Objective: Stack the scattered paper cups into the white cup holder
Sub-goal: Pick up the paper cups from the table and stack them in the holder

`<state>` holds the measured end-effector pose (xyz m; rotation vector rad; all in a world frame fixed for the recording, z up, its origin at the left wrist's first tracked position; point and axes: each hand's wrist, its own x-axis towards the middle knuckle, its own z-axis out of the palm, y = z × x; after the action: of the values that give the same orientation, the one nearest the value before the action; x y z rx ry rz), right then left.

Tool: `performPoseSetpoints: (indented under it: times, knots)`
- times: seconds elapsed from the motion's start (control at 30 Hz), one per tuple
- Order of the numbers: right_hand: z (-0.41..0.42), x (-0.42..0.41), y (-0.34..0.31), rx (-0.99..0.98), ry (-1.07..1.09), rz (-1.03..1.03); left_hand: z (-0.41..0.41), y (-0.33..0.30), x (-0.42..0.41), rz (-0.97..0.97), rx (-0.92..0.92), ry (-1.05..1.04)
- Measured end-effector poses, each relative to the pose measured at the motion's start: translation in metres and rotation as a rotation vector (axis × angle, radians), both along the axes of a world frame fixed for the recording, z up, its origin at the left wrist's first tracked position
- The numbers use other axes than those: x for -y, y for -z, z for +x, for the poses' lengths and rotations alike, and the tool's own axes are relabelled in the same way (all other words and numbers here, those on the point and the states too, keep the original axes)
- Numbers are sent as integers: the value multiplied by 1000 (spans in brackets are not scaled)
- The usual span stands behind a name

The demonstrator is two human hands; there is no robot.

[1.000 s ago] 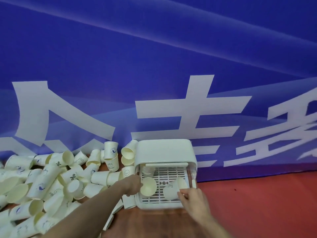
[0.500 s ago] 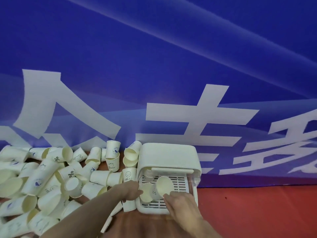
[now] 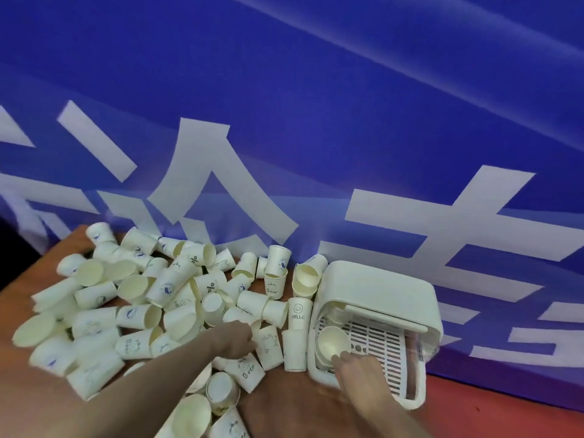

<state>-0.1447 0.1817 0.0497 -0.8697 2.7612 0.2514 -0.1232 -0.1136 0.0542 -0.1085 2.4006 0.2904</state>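
- Your right hand sits at the lower centre-right of the frame, reaching into the front left corner of the white cup holder. Its fingertips touch the rim of the nested cups lying there with their mouths facing you; the fingers look fairly straight, but the frame is too blurred for me to tell whether they pinch the rim.
- Your left hand is at lower centre, knuckles up, fingers curled down among the cups just left of the holder. It rests against a cup with a drawn face; whether it actually grips a cup is hidden, so I cannot tell.
- The holder stands at centre-right on the brown desk, tilted in the frame, its slotted tray open toward you and its rounded cover toward the back.
- The scattered paper cups fill the left and centre of the frame, most lying on their sides, some piled on one another.
- An upright "HELLO" cup stands just beside the holder's left wall, with a plain cup in front of it.
- A blue banner with large white characters fills the upper frame behind everything.
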Motion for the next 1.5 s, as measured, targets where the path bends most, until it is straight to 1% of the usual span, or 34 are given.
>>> performPoseSetpoints:
  times: [0.07,0.13,0.2,0.3,0.33,0.47,0.57,0.7,0.8,0.93,1.13,1.27,1.5]
  knots:
    - [0,3,-1,10,-29,53,13,5,22,13,10,-28]
    - [-2,5,2,19,-18,103,25,-7,31,16,27,-62]
    - [-4,9,6,67,8,137,33,-18,36,-20,25,-56]
    - [-5,18,1,93,64,136,41,-15,45,-92,-2,-86]
    - [-5,23,-3,88,72,118,43,-16,48,-102,3,-113]
    - [-14,51,-23,68,76,45,45,-26,57,-161,-18,-106]
    - [-21,79,-42,81,92,-18,41,-38,69,-183,-86,-122]
    - [-27,120,-63,60,58,-134,37,-54,90,-214,-164,-166]
    - [-27,150,-71,74,25,-195,39,-58,108,-243,-164,-200]
    - [-28,186,-78,111,7,-213,39,-64,137,-266,-139,-227]
    - [-50,241,-90,126,18,-249,20,-91,189,-280,-260,-309]
    - [-60,289,-85,145,17,-290,8,-85,220,-293,-345,-321]
    - [-71,353,-50,232,1,-263,-17,-48,253,-212,-308,-298]
